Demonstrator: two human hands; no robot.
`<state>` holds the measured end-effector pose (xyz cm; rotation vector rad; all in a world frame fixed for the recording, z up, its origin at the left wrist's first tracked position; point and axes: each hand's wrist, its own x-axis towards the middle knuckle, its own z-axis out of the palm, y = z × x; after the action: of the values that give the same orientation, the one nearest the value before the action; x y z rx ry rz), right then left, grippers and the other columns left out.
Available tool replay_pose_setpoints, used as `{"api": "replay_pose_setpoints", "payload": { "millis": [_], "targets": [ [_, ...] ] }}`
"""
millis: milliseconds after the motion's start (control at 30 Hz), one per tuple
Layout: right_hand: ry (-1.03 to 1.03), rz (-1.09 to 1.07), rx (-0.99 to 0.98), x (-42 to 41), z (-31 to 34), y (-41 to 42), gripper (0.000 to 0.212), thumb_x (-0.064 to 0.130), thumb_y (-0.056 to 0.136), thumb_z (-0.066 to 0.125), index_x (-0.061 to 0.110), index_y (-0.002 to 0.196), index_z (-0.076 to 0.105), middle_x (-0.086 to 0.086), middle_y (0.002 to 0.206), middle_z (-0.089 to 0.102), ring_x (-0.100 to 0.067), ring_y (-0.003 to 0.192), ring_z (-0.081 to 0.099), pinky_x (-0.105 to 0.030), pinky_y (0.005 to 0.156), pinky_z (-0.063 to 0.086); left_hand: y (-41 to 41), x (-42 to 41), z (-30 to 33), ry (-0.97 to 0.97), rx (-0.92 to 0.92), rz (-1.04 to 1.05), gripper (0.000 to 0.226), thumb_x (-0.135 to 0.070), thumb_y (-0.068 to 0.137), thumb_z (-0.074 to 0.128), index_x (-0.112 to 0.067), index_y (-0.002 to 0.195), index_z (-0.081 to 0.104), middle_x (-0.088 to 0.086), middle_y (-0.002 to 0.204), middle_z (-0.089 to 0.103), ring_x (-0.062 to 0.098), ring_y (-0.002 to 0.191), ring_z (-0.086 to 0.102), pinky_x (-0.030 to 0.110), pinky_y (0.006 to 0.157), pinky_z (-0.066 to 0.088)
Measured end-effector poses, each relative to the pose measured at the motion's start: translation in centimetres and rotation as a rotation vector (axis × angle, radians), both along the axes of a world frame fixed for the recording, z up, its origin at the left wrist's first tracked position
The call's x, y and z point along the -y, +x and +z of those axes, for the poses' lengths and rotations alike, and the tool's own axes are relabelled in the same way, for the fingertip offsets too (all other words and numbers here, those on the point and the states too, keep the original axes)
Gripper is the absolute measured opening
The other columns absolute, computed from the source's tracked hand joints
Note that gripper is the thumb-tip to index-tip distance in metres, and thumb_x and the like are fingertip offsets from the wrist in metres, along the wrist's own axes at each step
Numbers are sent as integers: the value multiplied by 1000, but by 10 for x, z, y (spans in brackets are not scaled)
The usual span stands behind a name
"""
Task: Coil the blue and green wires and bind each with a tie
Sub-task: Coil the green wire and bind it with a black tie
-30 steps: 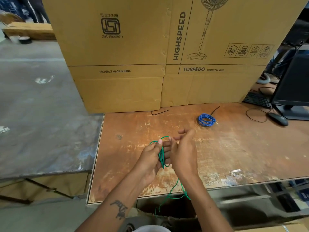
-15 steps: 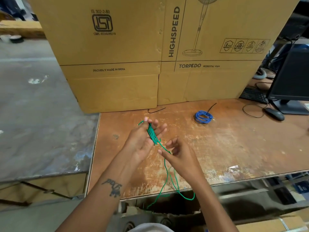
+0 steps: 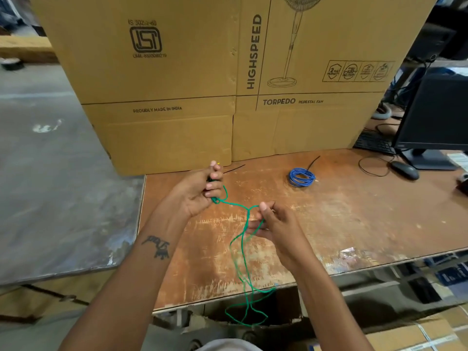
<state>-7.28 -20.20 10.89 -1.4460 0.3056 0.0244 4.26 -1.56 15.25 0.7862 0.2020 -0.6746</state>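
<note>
Left hand [image 3: 200, 191] grips the coiled green wire [image 3: 243, 249] — right hand [image 3: 271, 221] pinches its loose strand; blue coil [image 3: 301, 176] lies on the counter [image 3: 354, 224].

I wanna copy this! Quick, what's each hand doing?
Left hand: gripping the coiled part of the green wire.
Right hand: pinching the green wire's loose length.
</note>
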Motion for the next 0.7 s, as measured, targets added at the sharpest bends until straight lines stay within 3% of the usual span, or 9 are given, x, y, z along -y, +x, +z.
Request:
{"api": "replay_pose_setpoints", "payload": {
  "millis": [33,100,200,300,367,467,567,700],
  "targets": [
    [152,-14,-42,-5,2,2,20,19,109,55,4,96,59,-1,73,57,-12,58,60,-40,70,64,0,-1,0,21,2,-31,32,-24,111,34,-20,82,46,-9,54,40,2,32,30,15,30,18],
    [232,-39,-123,-11,5,4,23,17,109,54,6,91,62,1,68,53,-7,49,48,-34,66,60,-2,-1,-3,69,14,-55,32,-23,111,33,-19,82,46,-9,53,39,1,31,29,14,28,17],
    [199,-83,-193,-11,7,6,23,21,109,56,11,89,62,2,66,47,-4,40,38,-27,56,52,-6,-8,-11,174,56,-40,31,-24,111,34,-18,83,44,-8,52,39,1,31,27,14,26,17],
    [-21,-216,-166,1,4,2,25,25,110,55,15,88,60,2,68,42,-5,48,39,-25,56,46,-2,-31,-21,261,96,3,32,-25,112,32,-17,83,43,-8,49,38,1,29,25,13,25,16],
    [34,-327,-109,15,2,-6,27,23,110,54,14,86,59,1,66,35,-4,45,34,-20,44,39,6,-54,-28,290,121,28,33,-25,113,30,-18,83,42,-9,48,38,1,29,25,14,24,17],
    [52,-433,-78,36,-1,-21,27,23,110,53,15,85,59,3,64,29,1,36,21,-14,32,19,12,-82,-37,247,113,55,34,-27,112,26,-20,83,41,-10,48,38,1,28,27,15,24,18],
    [145,-518,-46,40,-4,-37,25,21,111,51,16,87,58,9,56,24,0,35,17,-15,33,14,7,-92,-41,198,109,79,35,-27,112,24,-21,82,40,-10,45,39,2,26,29,15,23,17],
    [309,-298,-77,16,-3,-45,23,16,110,43,11,102,64,13,49,21,-2,36,16,-18,34,15,-18,-64,-34,51,90,99,35,-23,112,29,-20,81,43,-10,48,38,2,29,29,15,26,18]
  ]
}}
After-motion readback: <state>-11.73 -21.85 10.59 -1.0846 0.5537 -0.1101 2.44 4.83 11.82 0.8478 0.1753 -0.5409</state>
